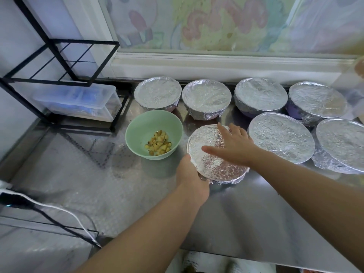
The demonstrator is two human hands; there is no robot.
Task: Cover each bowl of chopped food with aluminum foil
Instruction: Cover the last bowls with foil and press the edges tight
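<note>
Silver foil [208, 138] is stretching tight and crinkled over the front bowl [226, 179], which is sitting on the steel worktop [246, 217] near the middle of our view. We are holding this bowl with both hands. Our left hand [191, 178] is gripping its near-left edge. The thumb is lying against the foil-wrapped rim, while the fingers are reaching under the side, so we cannot tell how they are lying. Our right hand [234, 146] is resting palm down on the foil top, its fingers [222, 131] straight and spread apart.

Just to the left of the front bowl, and not touching it, the green bowl [141, 125] is standing uncovered. A small heap of chopped food [158, 143], yellowish with brown skin, is lying at its bottom.

Six more bowls are sitting under foil. Four are lining the back edge of the worktop: the first back bowl [157, 93], the second back bowl [206, 98], the third back bowl [261, 94] and the fourth back bowl [317, 102]. Two are sitting to the right of the front bowl: the middle-right bowl [280, 137] close beside our right hand, and the far-right bowl [340, 142].

At the left, a black wire rack [59, 62] is holding a clear plastic box [78, 101], and a white cable [59, 209] is trailing across the lower corner.
</note>
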